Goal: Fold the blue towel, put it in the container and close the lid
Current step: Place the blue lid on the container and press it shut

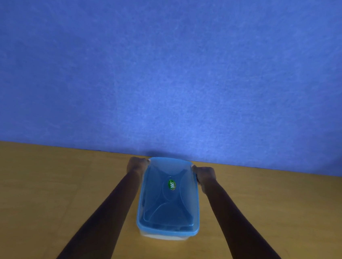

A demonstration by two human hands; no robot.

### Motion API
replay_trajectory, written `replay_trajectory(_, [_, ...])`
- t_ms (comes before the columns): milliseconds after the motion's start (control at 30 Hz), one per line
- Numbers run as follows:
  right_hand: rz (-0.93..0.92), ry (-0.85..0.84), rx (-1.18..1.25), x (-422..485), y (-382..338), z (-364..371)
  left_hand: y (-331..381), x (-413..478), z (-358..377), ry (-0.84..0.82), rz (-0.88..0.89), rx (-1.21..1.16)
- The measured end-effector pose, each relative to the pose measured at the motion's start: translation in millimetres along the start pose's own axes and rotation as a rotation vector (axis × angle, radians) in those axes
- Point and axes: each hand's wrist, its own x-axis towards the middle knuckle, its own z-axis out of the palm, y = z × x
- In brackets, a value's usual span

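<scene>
translucent blue plastic lid [170, 194] sits on rectangular clear container [163, 236] on wooden desk [33, 188]. left hand [138, 165], right hand [204, 173] grip curled on far lid corners, likely pressing seal. blue towel [168, 227] between grips, dim inside.

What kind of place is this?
Probably a staged recording spot, not a lived-in room: a bare wooden table, a plain blue backdrop, and only a lidded plastic container.
</scene>
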Motion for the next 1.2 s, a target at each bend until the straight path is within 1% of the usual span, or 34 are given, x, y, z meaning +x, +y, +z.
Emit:
replay_trajectory(67, [-0.007, 0.003, 0.003, 0, 0, 1, -2, 0, 0, 0.030, -0.001, 0.013])
replay_trajectory(133, [-0.012, 0.015, -0.002, 0, 1, 2, -7, 1, 0, 0.072, -0.039, -0.006])
replay_trajectory(200, [-0.011, 0.026, -0.002, -1, 0, 2, -9, 2, 0, 0.059, -0.070, -0.037])
replay_trajectory(267, [-0.015, 0.038, -0.007, -3, 1, 1, -9, -1, 0, 0.057, -0.058, -0.039])
replay_trajectory(367, [-0.016, 0.021, -0.003, -8, 4, -2, -8, -10, -3, 0.083, -0.003, 0.052])
replay_trajectory(433, [-0.016, -0.044, 0.039, -15, 7, -6, -11, -17, -6, 0.070, 0.008, 0.056])
replay_trajectory(500, [0.005, -0.117, 0.136, -24, 13, -13, -16, -24, -10, 0.048, 0.002, 0.049])
replay_trajectory(667, [0.092, -0.276, 0.284, -52, 34, -34, -32, -46, -21, 0.066, 0.051, 0.066])
replay_trajectory(733, [0.114, -0.312, 0.333, -63, 42, -40, -38, -54, -25, 0.019, 0.019, 0.009])
replay_trajectory(900, [0.114, -0.395, 0.391, -84, 57, -51, -48, -73, -38, -0.170, -0.095, -0.106])
replay_trajectory(1000, [0.100, -0.378, 0.388, -88, 61, -53, -49, -82, -43, -0.203, -0.120, -0.147])
replay_trajectory(1100, [0.074, -0.315, 0.342, -89, 59, -51, -48, -86, -43, -0.174, -0.108, -0.170])
replay_trajectory(1200, [0.050, -0.287, 0.294, -91, 57, -49, -47, -88, -43, -0.145, -0.094, -0.168])
